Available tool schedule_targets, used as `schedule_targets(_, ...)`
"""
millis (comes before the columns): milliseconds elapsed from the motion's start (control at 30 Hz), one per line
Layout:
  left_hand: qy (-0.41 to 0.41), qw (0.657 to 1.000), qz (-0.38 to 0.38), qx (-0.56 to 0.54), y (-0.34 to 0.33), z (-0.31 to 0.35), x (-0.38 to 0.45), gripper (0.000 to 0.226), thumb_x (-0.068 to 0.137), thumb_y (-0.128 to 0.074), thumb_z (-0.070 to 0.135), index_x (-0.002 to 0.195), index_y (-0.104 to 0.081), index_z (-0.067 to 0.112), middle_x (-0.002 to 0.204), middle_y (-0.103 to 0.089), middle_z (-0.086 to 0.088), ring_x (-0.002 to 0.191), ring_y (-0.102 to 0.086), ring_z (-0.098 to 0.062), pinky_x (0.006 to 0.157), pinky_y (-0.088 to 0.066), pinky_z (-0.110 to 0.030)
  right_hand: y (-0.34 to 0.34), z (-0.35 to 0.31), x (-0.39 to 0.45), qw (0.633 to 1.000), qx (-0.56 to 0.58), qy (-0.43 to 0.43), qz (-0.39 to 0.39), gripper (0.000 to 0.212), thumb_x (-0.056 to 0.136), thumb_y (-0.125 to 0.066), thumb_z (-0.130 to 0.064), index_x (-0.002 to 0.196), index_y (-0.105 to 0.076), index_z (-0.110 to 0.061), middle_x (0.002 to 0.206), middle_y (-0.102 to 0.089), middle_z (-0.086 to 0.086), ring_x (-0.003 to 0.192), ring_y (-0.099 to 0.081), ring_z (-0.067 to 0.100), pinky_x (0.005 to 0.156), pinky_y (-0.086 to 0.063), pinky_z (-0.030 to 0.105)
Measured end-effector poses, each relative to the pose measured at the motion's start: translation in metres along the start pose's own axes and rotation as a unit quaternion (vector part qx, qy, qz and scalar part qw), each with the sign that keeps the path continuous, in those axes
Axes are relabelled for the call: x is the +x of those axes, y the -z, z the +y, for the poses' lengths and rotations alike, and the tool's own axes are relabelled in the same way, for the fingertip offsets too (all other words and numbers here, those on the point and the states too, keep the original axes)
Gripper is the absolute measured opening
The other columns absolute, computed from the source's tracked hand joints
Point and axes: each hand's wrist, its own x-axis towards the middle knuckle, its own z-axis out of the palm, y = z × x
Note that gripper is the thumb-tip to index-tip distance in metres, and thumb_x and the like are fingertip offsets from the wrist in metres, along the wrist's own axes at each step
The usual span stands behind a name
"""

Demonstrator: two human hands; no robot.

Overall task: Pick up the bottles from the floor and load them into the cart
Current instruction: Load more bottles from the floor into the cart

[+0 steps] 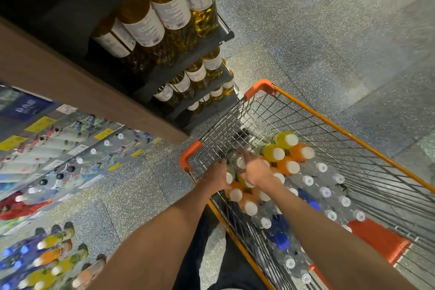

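Note:
The wire cart with an orange rim stands at the right and holds several yellow and orange drink bottles and several clear water bottles. Both my arms reach into its near-left corner. My left hand is closed on a white-capped bottle just inside the cart wall. My right hand grips a clear bottle with a white cap, its fingers lying over the top of it. More drink bottles stand on the floor at the lower left.
A dark shelf unit with tall yellow oil bottles rises ahead on the left, close to the cart's front corner. Lower shelves of water bottles run along the left. Speckled floor stretches ahead and to the right. An orange child-seat flap sits at the cart's near end.

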Motion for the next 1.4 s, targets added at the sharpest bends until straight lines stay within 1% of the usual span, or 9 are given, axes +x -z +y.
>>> schedule_targets(167,0.0,0.999,0.01,-0.035,0.013,0.007,-0.01,0.081,0.069,-0.086,0.015,0.136,-0.041,0.012,0.127,-0.058,-0.01,0.119,-0.057,-0.028,0.101,-0.049,-0.045,0.008,-0.007,-0.009,0.999,0.04,-0.016,0.017,0.091,0.076,-0.084,-0.018,0.151,-0.033,-0.017,0.144,-0.048,0.015,0.115,-0.062,0.03,0.081,-0.052,0.025)
schedule_targets(300,-0.032,0.994,0.061,-0.09,0.032,0.01,-0.037,0.052,0.081,-0.078,0.02,0.126,-0.051,0.014,0.121,-0.061,-0.006,0.107,-0.059,-0.018,0.089,-0.05,-0.033,0.032,-0.022,-0.03,0.998,0.042,-0.053,0.004,0.055,0.083,-0.078,-0.021,0.13,-0.054,-0.006,0.126,-0.058,0.014,0.106,-0.062,0.026,0.084,-0.053,0.029)
schedule_targets(500,-0.111,0.946,0.21,-0.222,0.064,-0.01,-0.124,0.025,0.089,-0.071,0.023,0.11,-0.063,0.014,0.136,-0.046,0.018,0.093,-0.063,0.005,0.074,-0.05,-0.008,0.075,-0.068,-0.087,0.966,0.203,0.012,0.159,0.031,0.091,-0.07,-0.02,0.12,-0.061,-0.015,0.107,-0.066,-0.005,0.097,-0.063,0.009,0.089,-0.052,0.025)
schedule_targets(633,-0.056,0.919,0.292,-0.259,0.07,-0.044,-0.185,0.014,0.091,-0.069,0.023,0.104,-0.066,0.019,0.087,-0.066,0.018,0.072,-0.06,0.018,0.063,-0.042,-0.002,0.083,-0.117,-0.118,0.936,0.284,0.125,0.166,0.026,0.088,-0.067,0.001,0.111,-0.065,-0.012,0.102,-0.07,-0.007,0.09,-0.067,0.001,0.081,-0.056,0.021)
schedule_targets(733,-0.015,0.893,0.325,-0.312,0.067,-0.075,-0.222,0.012,0.091,-0.067,0.012,0.103,-0.066,0.01,0.082,-0.063,0.01,0.064,-0.059,0.011,0.063,-0.045,-0.009,0.075,-0.156,-0.128,0.938,0.268,0.179,0.126,0.018,0.091,-0.065,-0.007,0.105,-0.064,-0.019,0.103,-0.069,-0.008,0.092,-0.067,0.01,0.084,-0.056,0.032)
schedule_targets(833,0.007,0.876,0.368,-0.312,0.062,-0.114,-0.265,0.013,0.089,-0.071,0.017,0.101,-0.067,0.019,0.085,-0.068,0.009,0.071,-0.064,-0.003,0.068,-0.054,-0.024,0.069,-0.207,-0.14,0.943,0.245,0.211,0.082,0.022,0.09,-0.068,-0.007,0.106,-0.067,-0.023,0.099,-0.071,-0.009,0.092,-0.068,0.01,0.085,-0.053,0.022)
schedule_targets(1000,0.036,0.804,0.48,-0.349,0.026,-0.193,-0.345,0.018,0.085,-0.075,0.016,0.09,-0.065,0.03,0.076,-0.069,0.013,0.065,-0.065,-0.003,0.064,-0.056,-0.025,0.026,-0.295,-0.175,0.926,0.203,0.313,0.06,0.02,0.092,-0.069,-0.015,0.108,-0.065,-0.028,0.099,-0.071,-0.017,0.092,-0.068,0.001,0.084,-0.053,0.021)
schedule_targets(1133,0.058,0.761,0.514,-0.391,-0.015,-0.263,-0.419,0.008,0.089,-0.072,0.022,0.096,-0.068,0.023,0.078,-0.069,0.011,0.066,-0.065,-0.002,0.062,-0.053,-0.016,-0.029,-0.374,-0.222,0.915,0.211,0.344,0.005,0.022,0.092,-0.07,-0.012,0.104,-0.067,-0.029,0.094,-0.073,-0.019,0.092,-0.069,-0.002,0.083,-0.05,0.012)
schedule_targets(1400,0.141,0.641,0.596,-0.462,-0.107,-0.386,-0.551,0.007,0.089,-0.071,0.026,0.096,-0.069,0.024,0.08,-0.07,0.007,0.066,-0.065,-0.002,0.059,-0.051,-0.015,-0.154,-0.5,-0.315,0.873,0.207,0.425,-0.124,0.023,0.094,-0.068,-0.012,0.107,-0.065,-0.03,0.1,-0.074,-0.009,0.096,-0.07,0.012,0.087,-0.055,0.033)
